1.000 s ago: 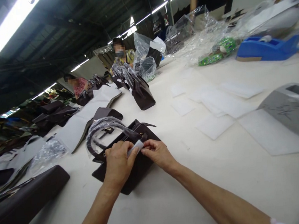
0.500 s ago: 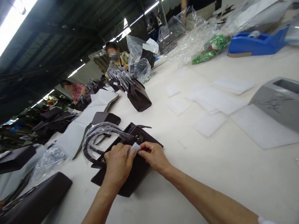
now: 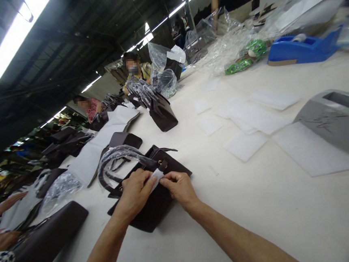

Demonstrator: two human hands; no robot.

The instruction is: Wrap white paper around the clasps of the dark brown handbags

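A dark brown handbag lies on the white table in front of me, its looped handles wrapped in clear plastic. A small piece of white paper is pinched between my hands over the bag's front, just below a strap with a gold-coloured fitting. My left hand grips the paper's left side with the thumb on top; its other fingers rest on the bag. From the right, my right hand pinches the paper's edge between thumb and fingertips.
White paper sheets lie to the right, beside a grey dispenser. Behind them stands a blue tape dispenser. More brown handbags stand further back. At left, a co-worker's hands are by another brown bag.
More of the white paper shows between my hands, which have shifted slightly down. At left, a co-worker's hands and patterned sleeve have come into view, and a bag there has shifted.
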